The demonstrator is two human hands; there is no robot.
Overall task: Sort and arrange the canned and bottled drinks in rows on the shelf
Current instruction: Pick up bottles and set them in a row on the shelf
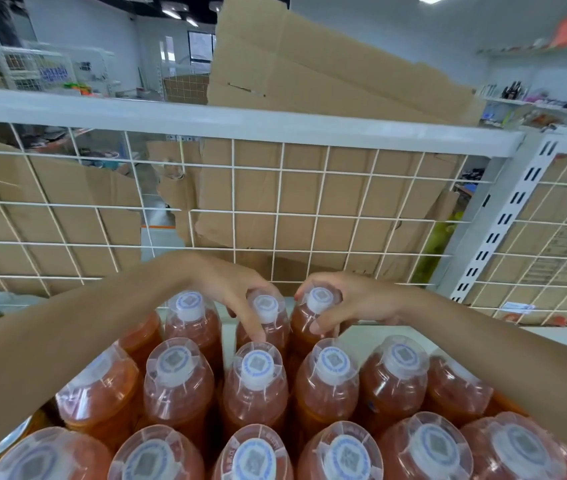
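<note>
At the shelf (389,336) rear, left grip (230,289) clasps left bottle (265,308) and right grip (354,299) clasps right bottle (319,299) by stiff capped necks; full bodies likely heavy, slick.

Shop stockroom, white wire-backed shelving (275,202), flattened cardboard boxes (327,71), stocked shelves (534,102)

Front bottles (254,459) cut by bottom edge, far shelf goods (545,100) blurred

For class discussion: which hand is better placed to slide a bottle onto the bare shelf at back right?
Right hand, probably: it grips the end bottle beside that bare shelf; the left hand grips the neighbouring bottle.
</note>
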